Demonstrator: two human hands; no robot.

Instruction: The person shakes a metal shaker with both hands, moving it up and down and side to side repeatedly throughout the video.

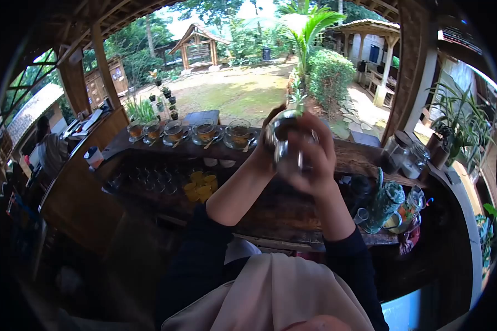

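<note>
Holding a shiny, blurry thing (pixel 284 144), you have it up between your two hands, with the wooden counter (pixel 276 215) below. Your left hand (pixel 266 150) curls around one side. Your right hand (pixel 317 154) has bent fingers wrapped around the other. Five glass cups (pixel 174 132) stand to the left.

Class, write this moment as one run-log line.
left hand: raised, holding shiny object; right hand: holding same object; object detail: blurred, type unclear; glass cups: five, in row on wooden counter
</note>
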